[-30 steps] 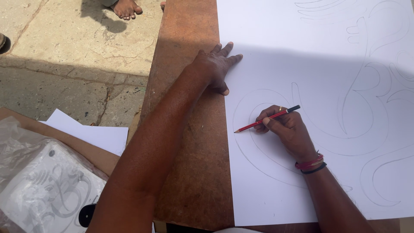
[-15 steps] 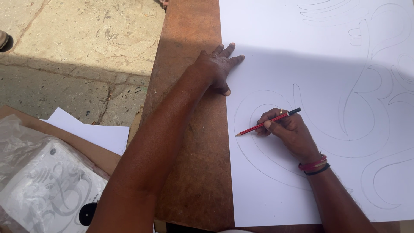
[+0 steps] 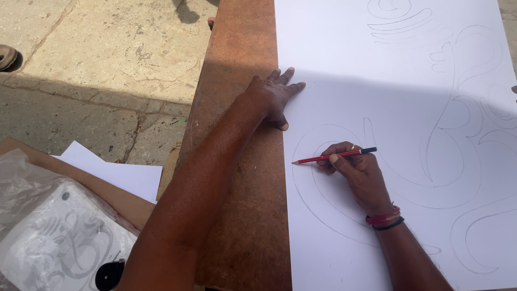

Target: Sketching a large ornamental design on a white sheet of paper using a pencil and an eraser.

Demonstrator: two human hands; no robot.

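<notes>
Fingers of the right hand pinch a red, black-capped pencil over the curve-sketched white sheet; left hand lies spread flat at the sheet's edge.

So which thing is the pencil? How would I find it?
Find the big white paper on the brown board. Near its left edge, the right hand holds a thin pencil. It's the only red stick, with a black end.

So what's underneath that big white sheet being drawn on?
The white sheet lies on a brown board, which shows along the sheet's left edge. The left hand rests across that edge. What lies under the rest of the sheet is covered.
</notes>
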